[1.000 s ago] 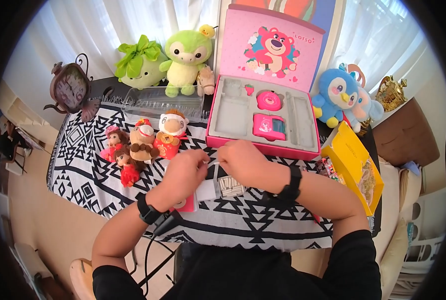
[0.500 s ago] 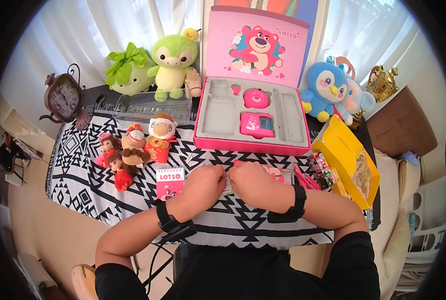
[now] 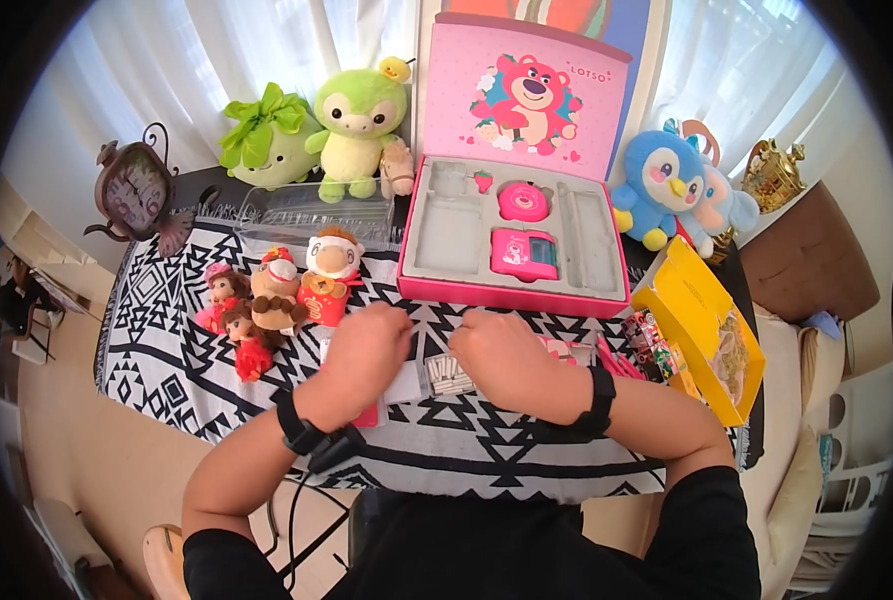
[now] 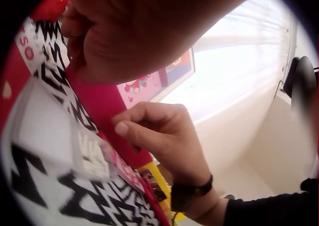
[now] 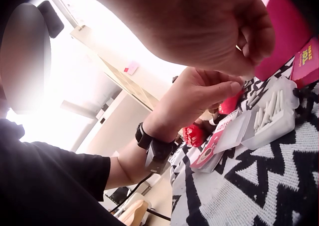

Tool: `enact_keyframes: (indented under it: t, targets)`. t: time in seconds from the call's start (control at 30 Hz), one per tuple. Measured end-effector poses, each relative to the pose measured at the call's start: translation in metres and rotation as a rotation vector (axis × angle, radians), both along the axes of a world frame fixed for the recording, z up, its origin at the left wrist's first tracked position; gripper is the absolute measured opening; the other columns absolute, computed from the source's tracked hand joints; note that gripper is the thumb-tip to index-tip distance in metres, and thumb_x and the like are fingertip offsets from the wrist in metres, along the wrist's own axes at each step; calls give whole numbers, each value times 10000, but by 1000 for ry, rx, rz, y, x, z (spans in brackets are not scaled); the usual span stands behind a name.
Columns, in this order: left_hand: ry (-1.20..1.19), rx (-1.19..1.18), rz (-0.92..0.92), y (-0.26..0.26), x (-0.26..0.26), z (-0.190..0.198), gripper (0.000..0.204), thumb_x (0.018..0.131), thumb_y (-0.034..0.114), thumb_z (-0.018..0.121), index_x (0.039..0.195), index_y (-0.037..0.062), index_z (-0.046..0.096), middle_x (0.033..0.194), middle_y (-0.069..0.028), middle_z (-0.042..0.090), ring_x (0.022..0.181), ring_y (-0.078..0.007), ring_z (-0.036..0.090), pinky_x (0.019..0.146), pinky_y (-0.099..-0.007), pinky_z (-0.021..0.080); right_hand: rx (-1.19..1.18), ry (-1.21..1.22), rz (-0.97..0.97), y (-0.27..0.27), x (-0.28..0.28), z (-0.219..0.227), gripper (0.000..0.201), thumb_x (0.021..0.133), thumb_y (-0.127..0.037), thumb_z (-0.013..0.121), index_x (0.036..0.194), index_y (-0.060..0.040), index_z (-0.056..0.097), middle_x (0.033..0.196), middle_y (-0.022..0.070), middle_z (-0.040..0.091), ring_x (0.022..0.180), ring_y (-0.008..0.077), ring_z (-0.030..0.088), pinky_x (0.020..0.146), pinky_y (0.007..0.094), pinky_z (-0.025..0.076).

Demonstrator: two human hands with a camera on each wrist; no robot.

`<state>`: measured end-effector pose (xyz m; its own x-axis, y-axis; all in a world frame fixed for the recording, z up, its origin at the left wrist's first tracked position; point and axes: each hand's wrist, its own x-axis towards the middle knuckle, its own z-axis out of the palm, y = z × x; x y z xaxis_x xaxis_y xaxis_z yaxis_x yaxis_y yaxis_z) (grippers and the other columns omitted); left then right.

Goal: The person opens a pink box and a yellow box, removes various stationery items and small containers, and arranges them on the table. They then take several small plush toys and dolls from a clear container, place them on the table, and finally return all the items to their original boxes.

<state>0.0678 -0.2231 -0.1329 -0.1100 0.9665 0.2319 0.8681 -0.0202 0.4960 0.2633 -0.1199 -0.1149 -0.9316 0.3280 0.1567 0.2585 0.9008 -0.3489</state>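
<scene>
My left hand (image 3: 369, 350), fingers bent, hovers left of a clear plastic case of small white sticks (image 3: 449, 376). In the right wrist view its thumb (image 5: 227, 90) points toward several loose white sticks (image 5: 253, 98) on the cloth. My right hand (image 3: 507, 362) is above the case's right side, thumb and forefinger tips close together in the left wrist view. What either hand pinches, I cannot tell. The case's translucent lid (image 5: 233, 135) lies folded back over a LOTSO notepad (image 5: 212, 149), which my left hand partly covers in the head view.
Behind the hands stands an open pink LOTSO box (image 3: 512, 293) with moulded slots. Small dolls and plush toys (image 3: 277, 300) sit at the left. Pink pens (image 3: 617, 358) and a yellow box (image 3: 702, 310) lie at the right. A black-and-white patterned cloth (image 3: 447, 455) covers the table.
Half a second ago both hands met over the case. Now they are apart, my left hand having moved left and up toward the loose sticks, and the case shows between them.
</scene>
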Motion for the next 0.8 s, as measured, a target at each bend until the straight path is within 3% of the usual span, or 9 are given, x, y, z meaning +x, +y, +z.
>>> enact_keyframes:
  t: [0.13,0.27,0.47,0.8]
  targets:
    - [125,-58,113,12,-34,-18,89,838,63,673,894,4,709,868,-187,660,854,-383,658,759,-476,534,66,13,116,12,-49,-26,62,775,-35,651,825,-6,674,896,174,644,818,366,667,722,463,554]
    - [135,-137,49,14,-38,-17,87,848,61,658,895,5,704,887,-198,646,862,-395,646,766,-490,530,108,-2,138,19,-85,-36,100,767,-8,641,855,9,687,920,187,645,849,362,678,750,449,564]
    - [137,-133,36,8,-51,-28,93,818,29,651,898,3,690,937,-206,630,901,-405,632,802,-485,527,105,-146,149,13,-100,-34,117,765,3,641,867,30,692,925,216,643,857,366,688,750,441,572]
    - [190,-63,25,7,-50,-30,130,796,-27,614,915,-3,662,961,-214,613,888,-394,646,798,-474,546,100,-144,127,15,-106,-36,150,739,3,652,882,32,684,924,212,667,868,371,694,764,444,573]
